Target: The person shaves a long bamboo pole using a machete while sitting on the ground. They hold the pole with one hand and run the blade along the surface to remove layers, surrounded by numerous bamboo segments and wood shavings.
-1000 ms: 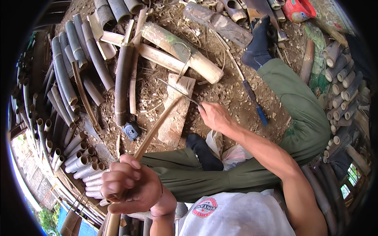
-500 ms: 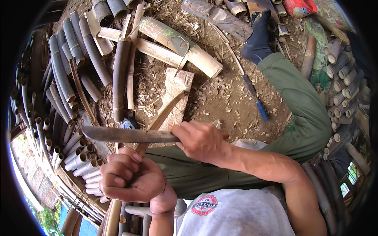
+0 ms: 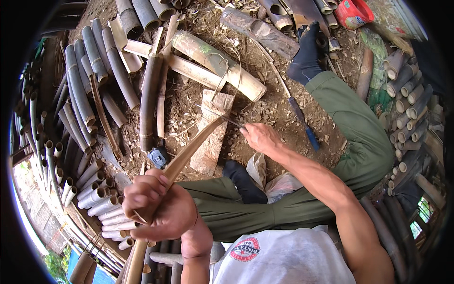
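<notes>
My left hand (image 3: 161,203) is closed around the near end of a split bamboo strip (image 3: 191,146), which slants away to the upper right. The strip's far end lies over a pale wooden block (image 3: 206,151) on the dirt floor. In my right hand (image 3: 263,138), fingers wrapped round its handle, is a machete (image 3: 231,121). Its blade appears nearly edge-on, so only a thin line shows, crossing at the strip's far end. Whether the edge touches the strip I cannot tell.
Cut bamboo tubes (image 3: 150,94) lie at the left, with more stacked at the right (image 3: 411,90). A tape measure (image 3: 158,157) sits beside the strip. A blue-handled tool (image 3: 309,134) lies by my bent leg (image 3: 354,113). Wood chips litter the ground around a plastic bag (image 3: 286,185).
The machete has moved away from me, from lying across the strip's middle to its far end, and its blade has turned edge-on. My left hand keeps its hold on the strip.
</notes>
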Tool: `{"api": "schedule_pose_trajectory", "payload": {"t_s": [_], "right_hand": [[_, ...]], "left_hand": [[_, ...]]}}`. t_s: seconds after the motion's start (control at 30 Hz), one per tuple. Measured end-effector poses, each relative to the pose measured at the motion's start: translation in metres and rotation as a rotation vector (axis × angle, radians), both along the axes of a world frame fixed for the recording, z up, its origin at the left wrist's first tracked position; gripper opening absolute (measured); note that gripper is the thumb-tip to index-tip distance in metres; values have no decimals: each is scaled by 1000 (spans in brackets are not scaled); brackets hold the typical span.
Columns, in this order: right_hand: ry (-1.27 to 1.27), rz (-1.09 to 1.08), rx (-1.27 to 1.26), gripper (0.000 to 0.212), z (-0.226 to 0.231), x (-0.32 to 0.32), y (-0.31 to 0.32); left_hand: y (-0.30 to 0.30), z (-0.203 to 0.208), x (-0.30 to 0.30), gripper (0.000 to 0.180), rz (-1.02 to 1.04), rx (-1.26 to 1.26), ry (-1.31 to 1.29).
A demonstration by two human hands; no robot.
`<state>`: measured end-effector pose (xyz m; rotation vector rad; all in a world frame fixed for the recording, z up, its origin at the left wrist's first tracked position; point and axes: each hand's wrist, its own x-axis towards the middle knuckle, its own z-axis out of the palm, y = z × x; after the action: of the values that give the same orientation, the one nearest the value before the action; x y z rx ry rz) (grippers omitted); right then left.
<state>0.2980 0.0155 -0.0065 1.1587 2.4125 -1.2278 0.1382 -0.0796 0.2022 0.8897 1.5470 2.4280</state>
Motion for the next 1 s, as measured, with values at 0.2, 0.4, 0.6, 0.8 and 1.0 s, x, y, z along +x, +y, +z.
{"api": "schedule_pose_trajectory", "payload": {"t_s": [0.2, 0.4, 0.6, 0.8, 1.0], "right_hand": [[490, -119, -91, 45, 74, 7, 2], [196, 33, -99, 24, 62, 5, -15], [160, 28, 110, 25, 14, -24, -15], [624, -5, 304, 28, 36, -30, -18], [262, 49, 125, 28, 8, -19, -15]], "left_hand": [[-4, -16, -12, 34, 189, -26, 210], [-8, -13, -8, 42, -85, -51, 109], [-3, -15, -5, 49, 54, -67, 63], [-8, -18, -15, 48, 51, -38, 24], [-10, -16, -13, 46, 30, -49, 26]]}}
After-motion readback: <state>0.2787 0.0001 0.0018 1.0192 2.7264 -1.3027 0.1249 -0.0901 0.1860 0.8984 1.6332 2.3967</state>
